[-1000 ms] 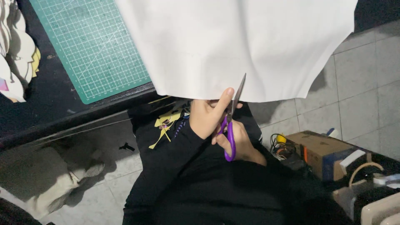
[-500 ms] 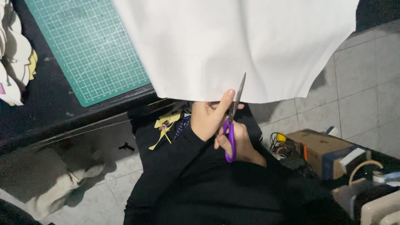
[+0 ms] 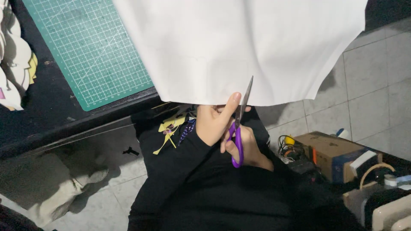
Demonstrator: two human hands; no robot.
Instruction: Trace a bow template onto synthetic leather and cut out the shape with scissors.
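My right hand (image 3: 246, 149) is closed through the purple handles of the scissors (image 3: 238, 128), fingers curled in the loops, so it has a firm hold of them. The scissors run on a nearly upright line in the head view, tilted a little to the right: the handles sit low, over my lap, and the thin grey blades point up and away from me, the tip lying over the lower edge of the white sheet (image 3: 239, 47). How far apart the blades stand I cannot tell; they show as one narrow sliver. My left hand (image 3: 216, 122) is just beside the scissors on their left, thumb stretched up so that its tip meets the bottom edge of the sheet, with the rest of the fingers folded under and partly hidden, so whether it pinches the sheet I cannot say for sure. The sheet hangs broad across the top of the view, its lower edge over my knees and its upper part covering the black table (image 3: 51, 115). A green cutting mat (image 3: 90, 47) lies on that table to the left. Yellow scraps (image 3: 169, 128) rest on my black sleeve, and a cardboard box (image 3: 329, 149) sits on the tiled floor to the right.
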